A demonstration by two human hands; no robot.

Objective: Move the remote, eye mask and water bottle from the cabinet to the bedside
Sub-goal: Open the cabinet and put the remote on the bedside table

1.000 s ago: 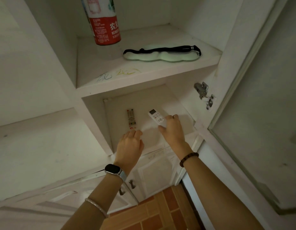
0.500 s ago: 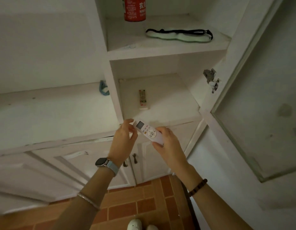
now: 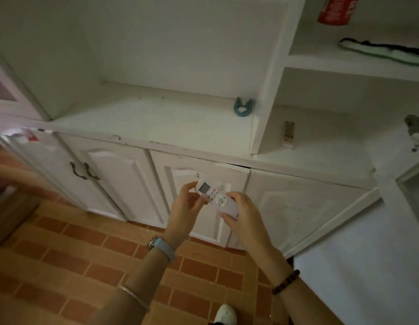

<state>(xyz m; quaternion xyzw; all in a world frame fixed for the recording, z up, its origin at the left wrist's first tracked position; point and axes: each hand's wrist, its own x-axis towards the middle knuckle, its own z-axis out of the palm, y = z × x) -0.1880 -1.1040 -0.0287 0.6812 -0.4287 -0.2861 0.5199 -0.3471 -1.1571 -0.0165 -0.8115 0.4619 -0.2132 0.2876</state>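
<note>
Both hands up in front of the lower cabinet doors [image 3: 199, 184], sharing one white remote [image 3: 216, 199]. Left hand [image 3: 185, 212] pinching the screen end between thumb and fingertips; right hand [image 3: 244, 214] wrapped around the button end, thumb lying along the edge. Screen and round button pad facing up, remote tilted from upper left down to lower right between the two grips.

Up and to the right of the right hand, inside the open compartment: a second, slimmer remote [image 3: 288, 134] lying flat on the shelf. Higher still on that side, eye mask [image 3: 382, 51] stretched along the upper shelf, pale green with a black strap. Above it, red-labelled water bottle [image 3: 336, 9], only the lower part in shot.

Just above the hands, a small blue object [image 3: 243, 107] at the right end of the wide counter shelf; too blurred to identify. Below the wrists, brick-pattern floor [image 3: 74, 254] and a white shoe toe [image 3: 224, 314].
</note>
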